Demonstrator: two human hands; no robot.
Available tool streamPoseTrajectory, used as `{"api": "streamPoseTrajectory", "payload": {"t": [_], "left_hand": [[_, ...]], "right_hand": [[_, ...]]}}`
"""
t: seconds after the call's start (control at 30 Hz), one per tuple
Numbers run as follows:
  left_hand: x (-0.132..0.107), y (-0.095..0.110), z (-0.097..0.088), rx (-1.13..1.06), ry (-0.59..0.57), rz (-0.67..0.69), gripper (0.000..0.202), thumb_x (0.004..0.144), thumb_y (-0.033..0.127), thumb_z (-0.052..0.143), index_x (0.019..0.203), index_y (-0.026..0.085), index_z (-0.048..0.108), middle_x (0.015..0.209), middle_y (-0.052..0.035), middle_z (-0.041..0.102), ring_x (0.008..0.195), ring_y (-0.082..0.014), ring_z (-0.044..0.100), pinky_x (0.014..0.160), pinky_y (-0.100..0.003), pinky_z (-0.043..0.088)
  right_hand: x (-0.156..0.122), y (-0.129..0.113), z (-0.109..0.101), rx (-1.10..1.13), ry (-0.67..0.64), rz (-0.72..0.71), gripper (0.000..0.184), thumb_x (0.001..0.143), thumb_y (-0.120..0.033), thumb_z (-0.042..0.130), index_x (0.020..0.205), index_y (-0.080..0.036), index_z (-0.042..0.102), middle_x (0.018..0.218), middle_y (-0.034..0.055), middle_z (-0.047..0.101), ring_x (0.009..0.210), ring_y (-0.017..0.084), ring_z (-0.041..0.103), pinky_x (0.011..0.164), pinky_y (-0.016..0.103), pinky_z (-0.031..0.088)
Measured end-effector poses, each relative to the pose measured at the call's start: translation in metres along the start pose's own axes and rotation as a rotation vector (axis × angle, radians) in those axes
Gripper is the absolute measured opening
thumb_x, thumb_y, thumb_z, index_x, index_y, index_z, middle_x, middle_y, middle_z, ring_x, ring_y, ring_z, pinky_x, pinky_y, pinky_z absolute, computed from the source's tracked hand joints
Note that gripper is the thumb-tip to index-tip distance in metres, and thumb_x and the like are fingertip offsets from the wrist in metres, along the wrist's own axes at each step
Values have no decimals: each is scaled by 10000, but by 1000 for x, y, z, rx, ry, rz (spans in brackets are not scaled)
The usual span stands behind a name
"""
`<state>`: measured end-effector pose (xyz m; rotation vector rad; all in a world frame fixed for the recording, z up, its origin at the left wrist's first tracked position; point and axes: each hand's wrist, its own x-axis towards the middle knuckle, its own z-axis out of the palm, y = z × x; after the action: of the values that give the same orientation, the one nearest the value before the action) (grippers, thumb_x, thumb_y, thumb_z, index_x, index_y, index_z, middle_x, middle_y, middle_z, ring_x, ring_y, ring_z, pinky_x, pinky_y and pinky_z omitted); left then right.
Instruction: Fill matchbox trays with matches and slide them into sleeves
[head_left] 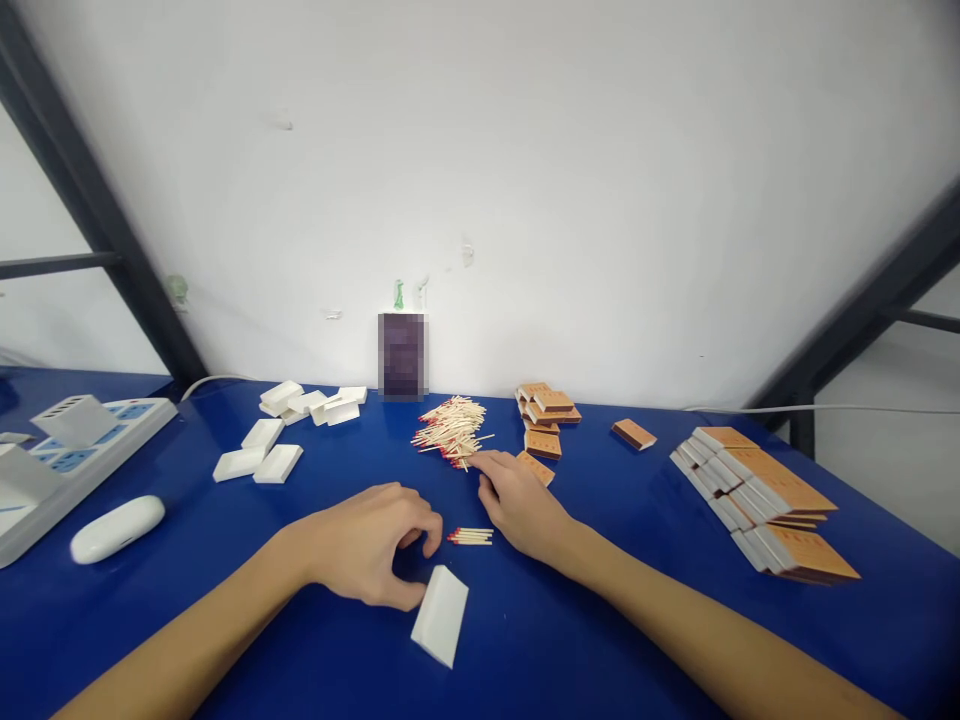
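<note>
My left hand is open, its fingers curved and thumb apart from them. Its thumb tip is at the edge of a white matchbox tray, which sits at a slant; whether they touch is hard to tell. Beyond that tray lies a small row of red-tipped matches, side by side between my two hands. My right hand reaches to the near edge of a loose match pile, index finger stretched onto the matches and thumb bent below. No match shows clearly gripped in it.
Several white trays lie at the back left. Orange matchbox sleeves are heaped right of the pile, with a single matchbox farther right. Stacked matchboxes stand at the right. A white case and power strip are left.
</note>
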<state>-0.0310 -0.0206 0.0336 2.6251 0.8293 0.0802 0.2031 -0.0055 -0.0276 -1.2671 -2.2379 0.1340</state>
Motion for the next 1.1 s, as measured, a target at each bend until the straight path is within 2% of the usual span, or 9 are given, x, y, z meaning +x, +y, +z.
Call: {"api": "streamPoseTrajectory", "payload": {"t": [0.27,0.4,0.53,0.63,0.77,0.83,0.93,1.03,1.1], "left_hand": [[1,20,8,-116,22,138,409,734,217,679,1133,277,611,902,8,565,775,-146,541,813,-287,443],[3,28,16,-149,24,231,292,758,157,652,1017,279,710,898,-7,577,793,-144,556,794,-269,446],[5,29,20,-143,56,234,78,843,236,627,855,220,702,826,-7,596,791,-146,564,875,-311,417],[5,31,21,-58,43,200,175,890,276,580,740,193,615,741,3,593,773,-154,549,906,-343,381],[4,33,25,3,57,178,94,817,287,638,866,213,610,765,10,596,777,-169,546,894,-349,379],[5,31,25,1,88,174,183,804,329,652,941,215,605,788,8,589,770,-172,540,865,-346,393],[9,18,21,-14,202,139,186,906,360,534,978,202,600,791,-3,572,752,-169,522,774,-321,410],[15,-4,18,66,376,32,249,969,289,419,1109,198,604,879,-34,583,852,-196,528,817,-351,422],[17,-16,18,109,390,-11,312,980,268,399,1215,222,598,985,-57,578,930,-215,519,871,-386,430]], "right_hand": [[-2,4,4,8,25,-10,227,895,-37,483,940,-140,680,980,118,690,941,226,637,856,391,533],[-3,5,3,69,66,-10,207,882,-34,518,899,-162,680,888,75,692,850,190,636,787,335,521],[-7,2,-7,90,75,3,196,860,-39,558,899,-174,695,816,41,700,736,159,621,717,296,499],[-12,-1,-15,46,41,-8,197,857,-53,566,921,-169,711,756,34,696,697,158,617,706,291,485],[-15,-4,-21,-4,29,-36,211,867,-90,554,975,-175,714,721,29,697,692,165,622,703,293,475],[-16,-4,-23,-10,22,-48,206,869,-97,555,970,-177,715,726,29,700,692,163,621,700,289,467],[-16,-4,-27,-19,-33,-56,198,867,-93,566,952,-189,717,749,25,706,692,157,616,672,276,447],[-15,-5,-32,-59,-112,-35,202,863,-85,574,931,-202,724,735,18,706,672,158,610,640,274,425],[-15,-6,-34,-93,-137,-41,207,870,-90,570,931,-208,728,736,24,708,685,168,617,649,285,428]]}}
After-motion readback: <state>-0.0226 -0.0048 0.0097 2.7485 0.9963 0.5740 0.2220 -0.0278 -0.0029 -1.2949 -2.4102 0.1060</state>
